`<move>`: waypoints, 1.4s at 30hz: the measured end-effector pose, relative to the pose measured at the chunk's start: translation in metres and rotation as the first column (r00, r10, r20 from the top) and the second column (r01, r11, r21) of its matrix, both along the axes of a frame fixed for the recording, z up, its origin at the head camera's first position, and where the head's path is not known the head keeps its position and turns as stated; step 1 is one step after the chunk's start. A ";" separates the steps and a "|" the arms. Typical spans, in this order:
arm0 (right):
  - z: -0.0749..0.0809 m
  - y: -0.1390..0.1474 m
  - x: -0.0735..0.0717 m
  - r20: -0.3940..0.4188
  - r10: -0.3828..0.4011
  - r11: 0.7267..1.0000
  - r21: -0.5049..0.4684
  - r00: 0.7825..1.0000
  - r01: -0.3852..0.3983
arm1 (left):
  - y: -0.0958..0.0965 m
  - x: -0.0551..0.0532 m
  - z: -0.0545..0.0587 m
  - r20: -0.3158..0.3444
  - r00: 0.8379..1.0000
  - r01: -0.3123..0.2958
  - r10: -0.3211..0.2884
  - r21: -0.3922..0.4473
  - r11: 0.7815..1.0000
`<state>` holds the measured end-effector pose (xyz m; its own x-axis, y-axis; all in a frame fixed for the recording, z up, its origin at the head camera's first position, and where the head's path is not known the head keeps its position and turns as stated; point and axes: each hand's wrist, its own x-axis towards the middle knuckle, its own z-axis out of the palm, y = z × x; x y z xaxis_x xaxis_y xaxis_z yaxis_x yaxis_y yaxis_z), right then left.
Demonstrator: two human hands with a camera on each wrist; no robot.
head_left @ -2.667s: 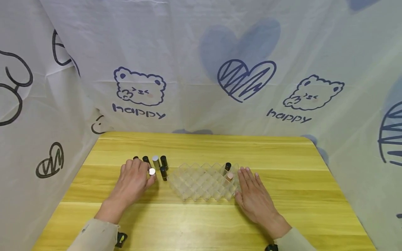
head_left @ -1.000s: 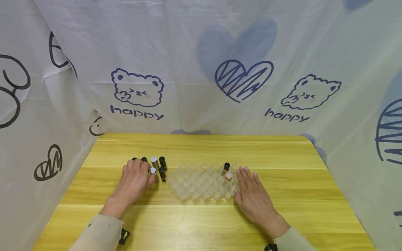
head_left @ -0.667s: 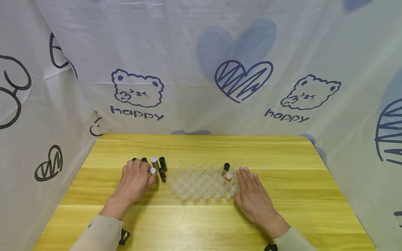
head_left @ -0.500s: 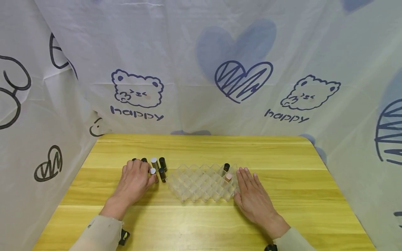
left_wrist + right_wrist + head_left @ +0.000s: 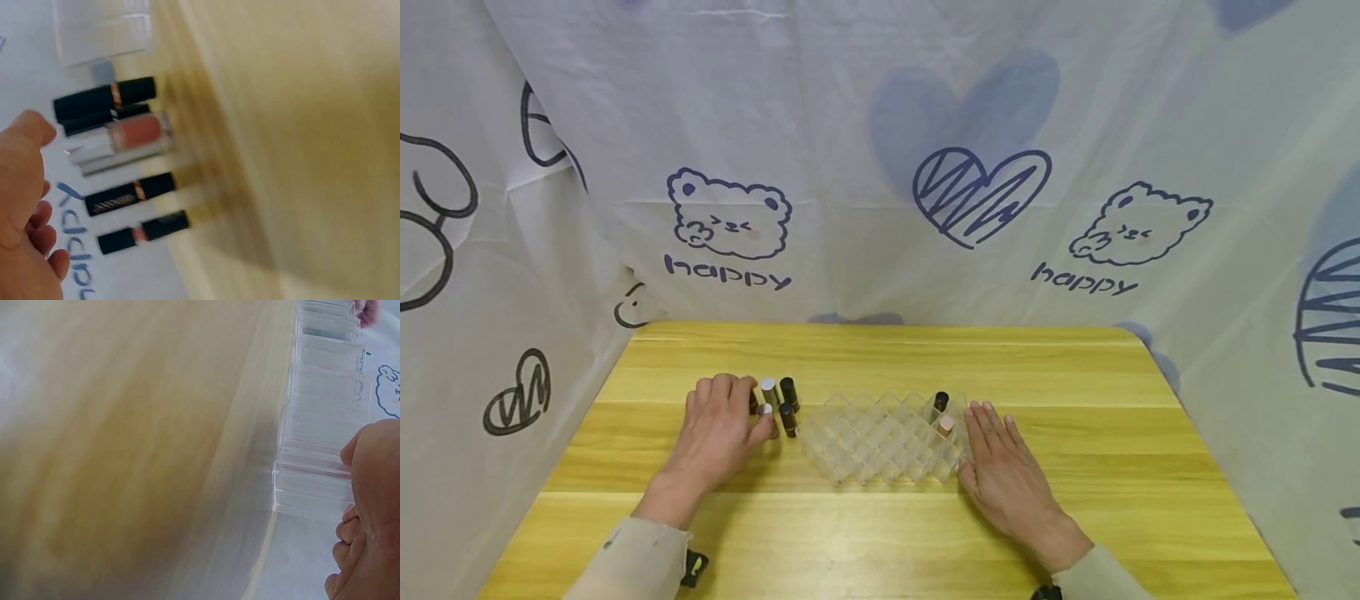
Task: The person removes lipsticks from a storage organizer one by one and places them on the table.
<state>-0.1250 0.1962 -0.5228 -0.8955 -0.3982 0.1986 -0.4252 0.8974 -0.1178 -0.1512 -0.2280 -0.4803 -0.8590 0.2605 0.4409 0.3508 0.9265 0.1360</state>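
Observation:
My left hand [image 5: 718, 425] hovers at the lipstick group on the left, fingers loosely bent, thumb beside a silver-capped tube [image 5: 765, 410]. In the left wrist view the tubes stand apart from its thumb. They include a clear tube [image 5: 140, 130] with pink inside and black lipsticks [image 5: 131, 194] with coppery bands. Another silver-capped tube [image 5: 769, 392] and two black lipsticks [image 5: 787, 418] stand just right of the fingers. My right hand [image 5: 1011, 479] lies with straight fingers along the right end of a clear diamond-grid lipstick holder [image 5: 865, 442].
Inside the holder's right part stand a black lipstick [image 5: 941, 402] and a pink-capped one [image 5: 946, 425]. The wooden table [image 5: 880, 542] carries everything. A printed cloth [image 5: 850, 167] hangs behind its far edge and at the sides.
My left hand has shifted slightly up and left, now covering the black caps at the far left of the group. The right hand and the holder stay in place.

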 end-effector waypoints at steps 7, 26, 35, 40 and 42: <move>-0.002 0.002 0.001 -0.026 0.004 1.000 0.000 1.000 -0.004 | 0.034 -0.002 0.026 -0.132 0.989 0.075 -0.073 0.009 0.997; -0.002 0.001 0.001 -0.010 0.001 1.000 -0.009 1.000 -0.001 | 0.180 -0.012 0.036 0.126 0.917 0.396 -0.378 -0.198 0.897; -0.002 0.001 0.000 -0.023 0.018 1.000 0.009 1.000 -0.018 | 0.203 -0.025 0.028 0.164 0.905 0.424 -0.392 -0.279 0.862; -0.002 0.002 0.000 -0.031 0.021 1.000 0.014 0.999 -0.021 | 0.210 -0.030 0.027 0.197 0.904 0.424 -0.379 -0.315 0.849; -0.001 0.003 0.000 -0.034 0.020 1.000 0.016 0.999 -0.019 | 0.212 -0.031 0.028 0.217 0.902 0.428 -0.374 -0.320 0.845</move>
